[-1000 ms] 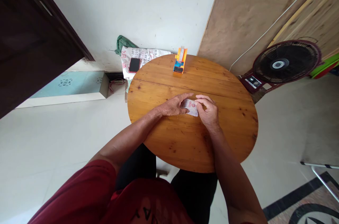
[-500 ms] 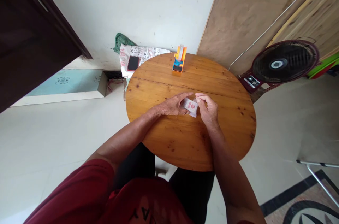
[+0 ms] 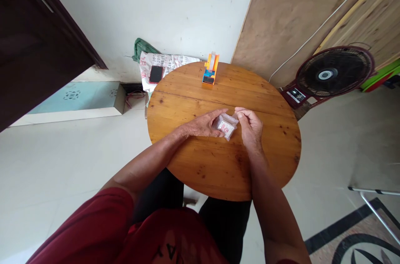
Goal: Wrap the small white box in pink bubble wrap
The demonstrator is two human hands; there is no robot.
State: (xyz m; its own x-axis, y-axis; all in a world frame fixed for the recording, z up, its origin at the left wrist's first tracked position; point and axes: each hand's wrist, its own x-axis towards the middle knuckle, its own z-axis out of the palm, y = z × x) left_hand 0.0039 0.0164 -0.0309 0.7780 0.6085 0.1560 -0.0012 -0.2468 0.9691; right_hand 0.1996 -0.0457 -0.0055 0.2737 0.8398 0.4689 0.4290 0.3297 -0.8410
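Small wrapped packet approx. mid-table, betw. both hands, on round wood table; can't tell if it's flat on wood or lifted a bit. Rel. to L hand: packet is to the right, in the gap betw. thumb & fingers, its left end partly hidden by them. Rel. to R hand: packet is to the left & slightly nearer than the R fingertips.

Orient.: face w/ red print is up, toward the camera. Sits skewed, one corner pointing near; far edge of the clear wrap runs left to right, right end a touch nearer. Outline approx. square w/ the hands covering part, so long axis can't be told for sure.

L hand: curved in a C, palm facing right, thumb on near side, fingers on far side, gripping packet by its left part. Wrist comes in from near left, close to tabletop.

R hand: thumb & index pinched tog. at packet's far right corner, on a bit of clear film; too small to tell if that's part of the wrap or a separate strip. Other fingers curled.

Misc.: orange/blue tape dispenser at far edge of table, well apart from hands. Dark phone w/ red edge lies on printed white sack, far left, beyond table rim. Fan far right, off table.
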